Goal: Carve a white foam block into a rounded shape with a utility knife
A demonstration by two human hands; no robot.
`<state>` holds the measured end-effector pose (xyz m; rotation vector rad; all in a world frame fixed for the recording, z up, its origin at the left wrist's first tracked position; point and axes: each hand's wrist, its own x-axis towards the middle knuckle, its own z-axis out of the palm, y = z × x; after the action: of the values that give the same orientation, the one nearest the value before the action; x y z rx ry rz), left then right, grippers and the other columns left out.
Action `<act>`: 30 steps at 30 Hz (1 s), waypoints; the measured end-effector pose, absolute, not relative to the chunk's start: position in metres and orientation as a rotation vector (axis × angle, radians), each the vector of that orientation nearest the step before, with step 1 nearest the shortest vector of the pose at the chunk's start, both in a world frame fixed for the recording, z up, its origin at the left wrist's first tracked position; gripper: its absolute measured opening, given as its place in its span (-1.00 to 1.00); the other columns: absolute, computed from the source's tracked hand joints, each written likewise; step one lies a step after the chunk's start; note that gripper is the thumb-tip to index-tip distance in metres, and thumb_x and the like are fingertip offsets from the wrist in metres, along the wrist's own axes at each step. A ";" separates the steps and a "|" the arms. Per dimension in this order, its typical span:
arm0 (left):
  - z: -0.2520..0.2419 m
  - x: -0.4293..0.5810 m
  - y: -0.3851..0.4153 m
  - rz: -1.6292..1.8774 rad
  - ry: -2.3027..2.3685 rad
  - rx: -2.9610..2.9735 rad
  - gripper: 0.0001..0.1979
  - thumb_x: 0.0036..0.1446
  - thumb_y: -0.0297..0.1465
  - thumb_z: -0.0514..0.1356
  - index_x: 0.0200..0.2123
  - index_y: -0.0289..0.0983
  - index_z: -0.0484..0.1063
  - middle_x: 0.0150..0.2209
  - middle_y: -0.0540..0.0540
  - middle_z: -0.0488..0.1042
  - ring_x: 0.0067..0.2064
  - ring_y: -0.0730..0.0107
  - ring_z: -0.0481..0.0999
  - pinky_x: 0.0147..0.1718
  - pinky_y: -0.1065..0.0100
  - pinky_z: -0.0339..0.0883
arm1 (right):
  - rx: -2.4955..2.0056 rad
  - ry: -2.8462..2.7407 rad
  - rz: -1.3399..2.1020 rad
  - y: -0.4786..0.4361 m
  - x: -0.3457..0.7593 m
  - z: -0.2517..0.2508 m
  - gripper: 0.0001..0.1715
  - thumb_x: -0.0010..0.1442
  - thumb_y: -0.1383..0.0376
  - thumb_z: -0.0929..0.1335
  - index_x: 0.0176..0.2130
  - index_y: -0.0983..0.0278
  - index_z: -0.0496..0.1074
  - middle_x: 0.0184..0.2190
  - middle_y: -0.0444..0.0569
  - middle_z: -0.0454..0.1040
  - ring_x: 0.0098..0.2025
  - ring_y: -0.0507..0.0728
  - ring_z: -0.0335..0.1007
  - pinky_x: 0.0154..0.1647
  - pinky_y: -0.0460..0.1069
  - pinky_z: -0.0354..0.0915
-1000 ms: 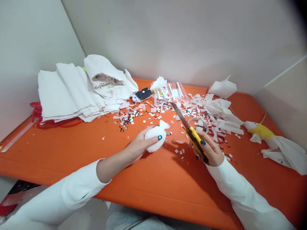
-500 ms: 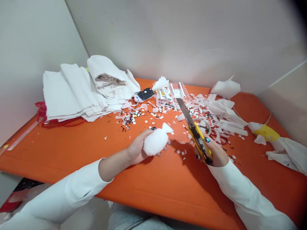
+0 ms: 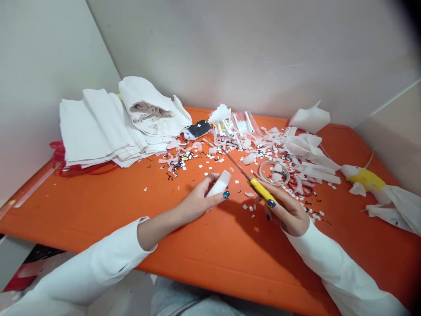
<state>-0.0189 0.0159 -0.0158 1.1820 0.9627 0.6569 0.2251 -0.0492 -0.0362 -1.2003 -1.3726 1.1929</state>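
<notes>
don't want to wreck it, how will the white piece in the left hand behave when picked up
The white piece is probably fairly stiff: its free end juts from the left hand without drooping. It's likely light, held in one hand. White scraps strewn nearby hint it may tear easily.

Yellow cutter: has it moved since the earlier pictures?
Yes, to the left. Judged against the tape roll, the yellow cutter in the right hand has shifted left, its blade now reaching farther left of the roll.
</notes>
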 end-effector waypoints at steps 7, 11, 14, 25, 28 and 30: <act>-0.011 -0.019 0.017 0.613 0.908 1.268 -0.63 0.01 -0.38 0.27 -0.07 -0.24 0.34 -0.32 0.00 0.39 -0.43 0.52 0.29 -0.50 0.52 0.16 | -1.182 -1.460 1.194 -0.051 0.223 -0.033 -0.49 0.25 0.03 0.30 0.10 0.19 0.46 -0.26 0.09 0.54 -0.56 0.04 0.27 -0.61 -0.06 0.23; -0.011 -0.017 0.016 0.613 0.888 1.269 -0.61 0.01 -0.37 0.27 -0.06 -0.23 0.31 -0.25 -0.04 0.42 -0.44 0.54 0.30 -0.52 0.53 0.17 | -1.180 -1.432 1.238 -0.050 0.222 -0.034 -0.51 0.24 0.03 0.31 0.05 0.20 0.49 -0.42 0.00 0.50 -0.64 -0.01 0.16 -0.64 -0.07 0.22; -0.011 -0.017 0.016 0.607 0.900 1.285 -0.60 0.01 -0.35 0.25 -0.06 -0.22 0.28 -0.23 -0.03 0.40 -0.46 0.56 0.29 -0.53 0.52 0.19 | -1.167 -1.417 1.225 -0.050 0.221 -0.034 -0.53 0.24 0.06 0.32 0.06 0.20 0.49 -0.43 -0.01 0.50 -0.64 -0.03 0.15 -0.66 -0.09 0.18; -0.011 -0.019 0.016 0.699 0.937 1.293 -0.50 -0.08 -0.34 0.34 -0.06 -0.26 0.28 -0.24 -0.05 0.38 -0.26 0.40 0.37 -0.30 0.43 0.26 | -1.185 -1.285 1.362 -0.048 0.226 -0.034 -0.51 0.22 0.02 0.33 0.03 0.19 0.50 -0.44 -0.02 0.50 -0.69 -0.08 0.09 -0.71 -0.12 0.09; -0.006 -0.021 0.018 0.669 0.848 1.212 -0.43 -0.14 -0.27 0.39 -0.06 -0.28 0.30 -0.25 -0.08 0.41 -0.30 0.43 0.36 -0.38 0.45 0.23 | -1.136 -1.234 1.375 -0.045 0.229 -0.035 -0.52 0.22 0.05 0.34 0.08 0.15 0.47 -0.39 -0.03 0.51 -0.69 -0.10 0.08 -0.71 -0.14 0.05; -0.004 -0.022 0.019 0.667 0.796 1.119 -0.38 -0.18 -0.21 0.41 -0.06 -0.29 0.30 -0.26 -0.10 0.43 -0.37 0.47 0.34 -0.45 0.46 0.20 | -1.112 -1.208 1.410 -0.044 0.231 -0.035 -0.49 0.23 0.06 0.34 0.12 0.14 0.43 -0.36 -0.01 0.52 -0.70 -0.12 0.08 -0.73 -0.15 0.00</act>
<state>-0.0216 0.0186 -0.0045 1.1192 0.7962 0.6671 0.2313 -0.0439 -0.0349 -1.1116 -1.2083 1.4105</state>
